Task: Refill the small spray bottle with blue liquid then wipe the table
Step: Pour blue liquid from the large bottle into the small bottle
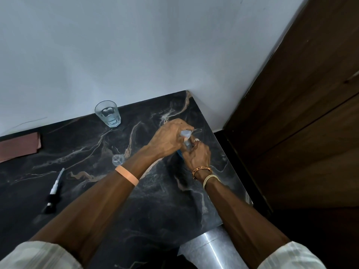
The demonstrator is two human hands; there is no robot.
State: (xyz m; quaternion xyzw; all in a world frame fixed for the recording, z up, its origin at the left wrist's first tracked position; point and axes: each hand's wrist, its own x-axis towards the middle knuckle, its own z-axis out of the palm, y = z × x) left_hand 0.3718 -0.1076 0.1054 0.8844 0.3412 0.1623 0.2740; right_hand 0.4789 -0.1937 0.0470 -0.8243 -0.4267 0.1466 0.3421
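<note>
Left hand (169, 137) and right hand (197, 157) both grip the bottle (184, 133) at the worktop (155, 200) corner (pump (53, 193) lying aside), so any wobble could spill blue liquid.

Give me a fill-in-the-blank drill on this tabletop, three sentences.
1. The left hand and right hand grip the small clear spray bottle over the ____ marble table.
2. The black-and-white spray pump lies to the hands' ____.
3. The clear faceted glass tumbler stands ____ near the pale wall.
Missing: black; left; upright.
</note>
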